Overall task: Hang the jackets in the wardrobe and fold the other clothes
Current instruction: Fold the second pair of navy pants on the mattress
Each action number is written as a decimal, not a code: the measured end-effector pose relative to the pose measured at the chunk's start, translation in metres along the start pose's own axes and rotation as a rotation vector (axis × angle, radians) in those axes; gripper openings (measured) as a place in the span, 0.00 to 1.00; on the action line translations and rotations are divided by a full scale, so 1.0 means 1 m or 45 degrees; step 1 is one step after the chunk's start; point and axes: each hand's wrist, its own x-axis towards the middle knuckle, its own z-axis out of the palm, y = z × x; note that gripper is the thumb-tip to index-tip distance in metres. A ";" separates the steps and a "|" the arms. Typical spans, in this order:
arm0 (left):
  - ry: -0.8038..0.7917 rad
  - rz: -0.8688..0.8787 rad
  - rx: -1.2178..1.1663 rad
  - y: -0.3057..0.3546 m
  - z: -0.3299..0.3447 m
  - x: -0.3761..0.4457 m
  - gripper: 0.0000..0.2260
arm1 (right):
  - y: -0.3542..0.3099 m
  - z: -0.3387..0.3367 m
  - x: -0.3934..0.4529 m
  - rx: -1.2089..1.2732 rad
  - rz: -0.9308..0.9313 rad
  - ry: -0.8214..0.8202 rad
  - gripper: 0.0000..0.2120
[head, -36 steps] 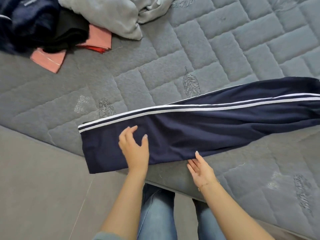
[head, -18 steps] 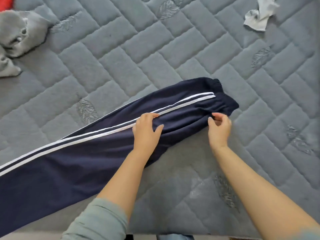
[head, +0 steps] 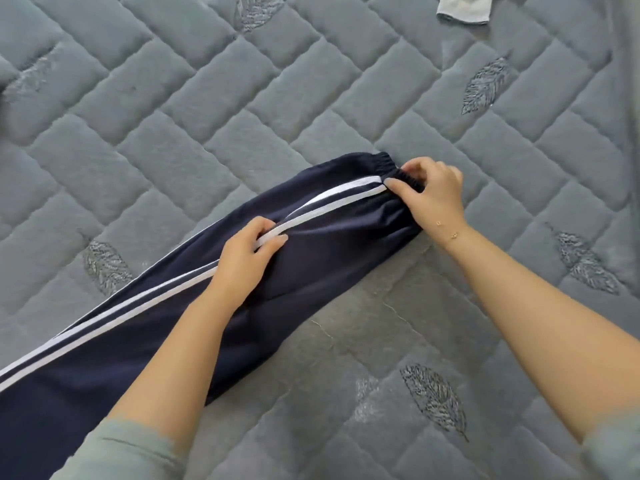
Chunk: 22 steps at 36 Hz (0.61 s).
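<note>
Looking down from the head camera, I see the navy track pants [head: 166,327] lying flat on the quilted grey mattress [head: 311,98], running from its near left edge up toward the middle, white side stripes [head: 114,315] uppermost. My right hand [head: 433,199] pinches the elastic waistband [head: 377,162] at the pants' far end, thumb and fingers curled round the gathered fabric. My left hand [head: 242,261] rests partway along the leg, its fingers curled and gripping a fold of cloth right at the stripes. A pale grey garment [head: 464,8] lies well apart, at the mattress's far right edge, cut off by the frame.
</note>
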 end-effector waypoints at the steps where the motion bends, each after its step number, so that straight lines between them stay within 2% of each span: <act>1: 0.025 0.014 -0.061 0.004 -0.008 0.002 0.07 | -0.003 -0.005 0.004 0.099 -0.002 0.054 0.14; 5: 0.198 0.050 -0.127 0.015 -0.033 0.028 0.06 | -0.023 0.000 0.031 0.164 -0.101 0.110 0.12; 9: 0.201 -0.110 0.175 0.003 -0.030 0.064 0.02 | -0.023 0.032 0.058 0.055 0.070 -0.125 0.12; 10: 0.168 -0.163 0.305 -0.002 -0.026 0.070 0.05 | -0.019 0.039 0.060 0.040 0.144 -0.169 0.13; 13: 0.127 -0.256 0.566 -0.011 -0.017 0.078 0.17 | -0.009 0.045 0.055 0.120 0.289 -0.179 0.24; 15: 0.141 -0.230 0.544 -0.010 -0.015 0.078 0.21 | -0.002 0.039 0.047 0.156 0.281 -0.252 0.33; 17: 0.083 -0.204 0.476 -0.008 -0.016 0.077 0.23 | 0.007 0.030 0.040 0.145 0.262 -0.422 0.38; 20: -0.136 -0.258 0.322 -0.003 -0.020 0.074 0.22 | 0.009 0.016 0.039 0.224 0.336 -0.606 0.35; 22: -0.275 -0.319 0.161 0.002 -0.021 0.072 0.19 | 0.003 0.003 0.043 0.254 0.398 -0.777 0.24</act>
